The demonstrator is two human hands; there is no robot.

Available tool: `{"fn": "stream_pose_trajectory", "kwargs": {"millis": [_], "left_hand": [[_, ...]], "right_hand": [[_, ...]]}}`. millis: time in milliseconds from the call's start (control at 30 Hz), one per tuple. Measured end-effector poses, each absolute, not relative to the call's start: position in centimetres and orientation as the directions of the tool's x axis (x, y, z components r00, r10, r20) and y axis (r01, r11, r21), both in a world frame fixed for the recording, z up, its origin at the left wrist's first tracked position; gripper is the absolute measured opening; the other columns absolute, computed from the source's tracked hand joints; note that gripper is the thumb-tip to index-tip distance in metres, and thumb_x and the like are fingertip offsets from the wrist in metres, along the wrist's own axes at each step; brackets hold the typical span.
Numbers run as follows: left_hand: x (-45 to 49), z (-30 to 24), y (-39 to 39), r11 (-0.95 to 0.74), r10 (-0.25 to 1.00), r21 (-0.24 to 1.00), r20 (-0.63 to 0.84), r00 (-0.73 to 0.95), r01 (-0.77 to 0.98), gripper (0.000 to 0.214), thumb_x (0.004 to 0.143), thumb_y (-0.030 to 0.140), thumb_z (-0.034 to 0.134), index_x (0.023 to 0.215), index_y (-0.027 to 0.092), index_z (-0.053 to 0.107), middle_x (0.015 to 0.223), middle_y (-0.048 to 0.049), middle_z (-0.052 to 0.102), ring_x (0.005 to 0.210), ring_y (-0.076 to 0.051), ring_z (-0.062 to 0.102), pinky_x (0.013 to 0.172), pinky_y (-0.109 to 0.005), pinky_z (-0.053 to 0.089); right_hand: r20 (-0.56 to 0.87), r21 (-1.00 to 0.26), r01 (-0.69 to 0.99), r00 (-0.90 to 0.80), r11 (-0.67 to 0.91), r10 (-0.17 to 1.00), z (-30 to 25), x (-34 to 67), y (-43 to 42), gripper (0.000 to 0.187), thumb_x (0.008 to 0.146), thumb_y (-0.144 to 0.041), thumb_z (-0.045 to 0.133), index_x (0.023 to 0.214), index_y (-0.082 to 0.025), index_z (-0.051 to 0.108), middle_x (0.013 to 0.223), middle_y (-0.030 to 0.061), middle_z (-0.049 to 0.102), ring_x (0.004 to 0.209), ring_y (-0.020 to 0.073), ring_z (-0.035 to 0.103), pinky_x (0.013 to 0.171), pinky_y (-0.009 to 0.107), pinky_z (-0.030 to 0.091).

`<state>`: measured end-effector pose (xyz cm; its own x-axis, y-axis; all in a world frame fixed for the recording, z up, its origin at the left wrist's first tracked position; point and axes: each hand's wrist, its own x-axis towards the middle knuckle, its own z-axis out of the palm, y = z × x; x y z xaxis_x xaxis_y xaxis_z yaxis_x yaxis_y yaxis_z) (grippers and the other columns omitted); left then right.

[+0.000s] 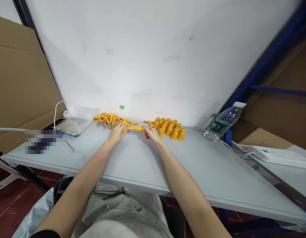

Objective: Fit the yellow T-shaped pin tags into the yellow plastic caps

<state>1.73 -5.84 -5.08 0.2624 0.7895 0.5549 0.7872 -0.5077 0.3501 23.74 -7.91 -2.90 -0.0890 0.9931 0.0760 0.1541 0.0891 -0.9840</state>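
One end of a yellow rod (136,129) is held in the left hand (117,133), the other end pinched by the right hand (152,134), the rod level between them near the back of the desk (134,162). Just beside the left hand lies a heap of yellow forked pieces (109,117) with shiny metal bits (107,126) at its front; beside the right hand, yellow caps (175,133) stand in rows. Farther left is a plastic packet (74,125); farther right, a water bottle (224,124); behind, a white wall (153,72).
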Motion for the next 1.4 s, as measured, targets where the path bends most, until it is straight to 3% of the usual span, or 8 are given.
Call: {"fn": "stream_pose_trajectory", "kwargs": {"millis": [133, 233, 367, 433, 500, 1167, 1233, 1400], "left_hand": [[1.9, -5.2, -5.8, -0.507, 0.787, 0.362, 0.564, 0.248, 0.782, 0.028, 0.086, 0.021, 0.060, 0.113, 0.022, 0.066, 0.106, -0.0061, 0.064, 0.098, -0.020, 0.064, 0.087, -0.031, 0.052], [1.9, -5.1, -5.7, -0.489, 0.801, 0.384, 0.552, 0.230, 0.783, 0.027, 0.085, 0.020, 0.061, 0.112, 0.022, 0.066, 0.107, -0.0065, 0.065, 0.098, -0.021, 0.065, 0.087, -0.032, 0.052], [1.8, -5.1, -5.5, -0.465, 0.814, 0.414, 0.547, 0.195, 0.782, 0.026, 0.085, 0.021, 0.062, 0.110, 0.022, 0.066, 0.106, -0.0074, 0.065, 0.098, -0.022, 0.064, 0.088, -0.034, 0.052], [1.8, -5.2, -5.4, -0.471, 0.808, 0.421, 0.559, 0.187, 0.775, 0.024, 0.084, 0.022, 0.063, 0.108, 0.022, 0.066, 0.105, -0.0073, 0.066, 0.097, -0.022, 0.064, 0.088, -0.034, 0.052], [1.8, -5.3, -5.3, -0.479, 0.801, 0.422, 0.569, 0.187, 0.770, 0.023, 0.083, 0.024, 0.065, 0.106, 0.022, 0.066, 0.104, -0.0069, 0.066, 0.097, -0.022, 0.064, 0.087, -0.034, 0.052], [2.2, -5.1, -5.8, -0.451, 0.806, 0.422, 0.570, 0.157, 0.787, 0.023, 0.079, 0.028, 0.071, 0.101, 0.022, 0.068, 0.102, -0.0059, 0.069, 0.092, -0.021, 0.066, 0.085, -0.032, 0.052], [2.3, -5.0, -5.8, -0.449, 0.812, 0.424, 0.562, 0.161, 0.787, 0.022, 0.079, 0.027, 0.071, 0.101, 0.022, 0.067, 0.103, -0.0060, 0.069, 0.094, -0.021, 0.066, 0.086, -0.032, 0.052], [2.4, -4.8, -5.9, -0.439, 0.827, 0.435, 0.539, 0.163, 0.786, 0.023, 0.079, 0.027, 0.070, 0.101, 0.021, 0.067, 0.105, -0.0071, 0.068, 0.096, -0.022, 0.066, 0.087, -0.033, 0.051]], "right_hand": [[0.054, -0.980, 0.194, 0.026, 0.048, 0.998, -2.6, 23.1, -8.2, 0.059, 0.079, -0.078, 0.049, 0.061, -0.022, 0.050, 0.033, -0.0023, 0.045, 0.029, 0.0083, 0.034, 0.031, 0.022, 0.027], [0.008, -0.978, 0.208, 0.033, 0.001, 0.999, -2.6, 23.1, -8.0, 0.059, 0.081, -0.077, 0.046, 0.066, -0.020, 0.055, 0.037, -0.0004, 0.050, 0.029, 0.0089, 0.037, 0.031, 0.022, 0.028], [0.079, -0.985, 0.148, -0.052, 0.085, 0.996, -2.8, 23.9, -7.7, 0.048, 0.083, -0.063, 0.059, 0.101, -0.018, 0.065, 0.082, 0.0081, 0.072, 0.044, 0.0109, 0.059, 0.039, 0.023, 0.042], [0.168, -0.976, 0.120, -0.110, 0.180, 0.980, -2.9, 24.3, -7.6, 0.051, 0.079, -0.051, 0.069, 0.120, -0.022, 0.061, 0.107, 0.0091, 0.071, 0.062, 0.0131, 0.068, 0.051, 0.024, 0.051], [0.231, -0.961, 0.116, -0.154, 0.249, 0.961, -3.0, 24.6, -7.5, 0.057, 0.076, -0.044, 0.074, 0.127, -0.024, 0.059, 0.115, 0.0081, 0.069, 0.070, 0.0141, 0.070, 0.060, 0.026, 0.055], [0.197, -0.960, 0.179, -0.109, 0.214, 0.974, -3.5, 24.1, -7.1, 0.051, 0.074, -0.064, 0.068, 0.091, -0.015, 0.068, 0.067, 0.0028, 0.068, 0.048, 0.0104, 0.059, 0.046, 0.022, 0.043], [0.181, -0.960, 0.195, -0.116, 0.201, 0.977, -3.4, 24.3, -7.2, 0.048, 0.077, -0.061, 0.068, 0.093, -0.015, 0.069, 0.072, 0.0042, 0.069, 0.050, 0.0107, 0.060, 0.046, 0.021, 0.044], [0.210, -0.949, 0.192, -0.207, 0.250, 0.955, -3.0, 25.3, -7.5, 0.052, 0.077, -0.044, 0.073, 0.124, -0.023, 0.063, 0.106, 0.0067, 0.070, 0.068, 0.0123, 0.067, 0.057, 0.024, 0.052]]}}
